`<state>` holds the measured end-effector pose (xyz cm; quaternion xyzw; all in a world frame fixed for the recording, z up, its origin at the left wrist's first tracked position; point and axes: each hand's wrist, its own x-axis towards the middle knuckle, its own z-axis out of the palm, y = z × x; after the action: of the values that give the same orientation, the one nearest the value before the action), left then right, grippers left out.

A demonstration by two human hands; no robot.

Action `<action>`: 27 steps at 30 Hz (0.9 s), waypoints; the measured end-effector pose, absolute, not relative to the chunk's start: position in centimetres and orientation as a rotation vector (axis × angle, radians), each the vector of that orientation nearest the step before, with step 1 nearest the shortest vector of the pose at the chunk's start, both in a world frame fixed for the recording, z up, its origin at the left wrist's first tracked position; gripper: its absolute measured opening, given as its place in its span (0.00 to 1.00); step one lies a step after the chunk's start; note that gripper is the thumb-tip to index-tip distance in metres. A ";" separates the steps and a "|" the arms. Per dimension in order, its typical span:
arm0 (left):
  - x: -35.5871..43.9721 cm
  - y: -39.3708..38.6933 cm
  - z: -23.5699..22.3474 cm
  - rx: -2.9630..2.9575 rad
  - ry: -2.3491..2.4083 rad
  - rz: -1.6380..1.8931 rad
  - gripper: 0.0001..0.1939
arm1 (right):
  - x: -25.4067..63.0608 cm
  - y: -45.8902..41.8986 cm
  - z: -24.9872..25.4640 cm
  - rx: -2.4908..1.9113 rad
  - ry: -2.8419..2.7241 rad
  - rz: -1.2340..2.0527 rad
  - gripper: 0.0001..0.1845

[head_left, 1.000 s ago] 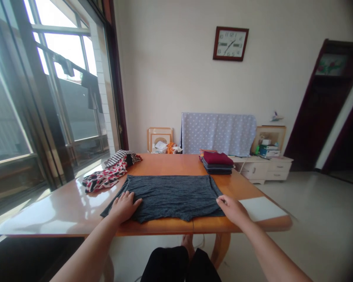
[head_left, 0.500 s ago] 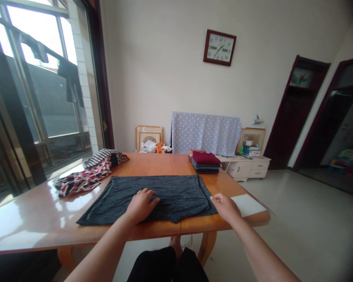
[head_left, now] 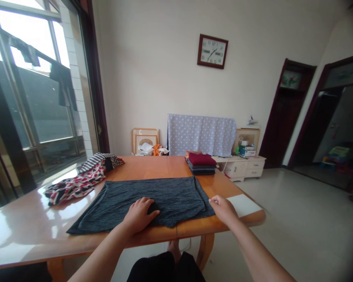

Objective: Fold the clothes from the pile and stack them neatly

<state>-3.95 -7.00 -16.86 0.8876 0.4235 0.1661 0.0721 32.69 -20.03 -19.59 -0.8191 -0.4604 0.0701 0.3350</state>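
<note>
A pair of dark grey mottled shorts (head_left: 170,196) lies spread flat across the front of the wooden table (head_left: 147,166). My left hand (head_left: 141,213) rests palm down on the middle of the cloth, its fingers stretched out. At the right end of the shorts, my right hand (head_left: 223,207) is closed, thumb and fingertips pinched at the cloth's edge. The fabric between those fingertips is mostly hidden.
A crumpled striped and red-patterned garment (head_left: 79,182) lies at the table's left. A folded clothes stack (head_left: 201,162) stands at the back right. A white sheet (head_left: 244,205) lies by the right corner. Beyond are a cloth-covered object (head_left: 200,135) and a white cabinet (head_left: 254,168).
The whole view has shifted slightly, with the room and table sliding left. Both hands keep nearly the same places on the shorts, left flat and right pinching.
</note>
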 end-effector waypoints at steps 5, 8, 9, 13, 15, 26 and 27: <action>-1.7 -7.3 -16.3 2.655 1.211 0.629 0.21 | 33.0 -20.1 -18.9 -2.300 -1.178 0.153 0.17; 0.8 -7.9 -15.9 2.603 1.061 0.705 0.19 | 32.9 -19.8 -18.8 -2.383 -1.223 0.127 0.15; 1.8 -8.1 -15.8 2.576 1.010 0.706 0.19 | 32.8 -19.7 -18.8 -2.387 -1.242 0.113 0.13; 5.8 -9.1 -16.3 2.443 0.870 0.644 0.17 | 32.1 -18.6 -19.1 -2.265 -1.301 0.116 0.03; 7.7 -9.5 -16.8 2.357 0.824 0.629 0.19 | 31.6 -17.9 -19.1 -2.135 -1.260 0.197 0.04; 12.8 -9.9 -16.6 1.766 0.828 0.560 0.43 | 28.9 -16.0 -17.9 -1.516 -0.914 0.945 0.14; 13.0 -9.7 -16.7 1.729 0.831 0.569 0.41 | 28.8 -15.9 -17.7 -1.487 -0.901 0.979 0.15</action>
<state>12.97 -9.68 -16.74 0.7274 0.3496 0.2393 0.5398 28.78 -15.93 -17.71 -0.6261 -0.3794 0.4121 0.5424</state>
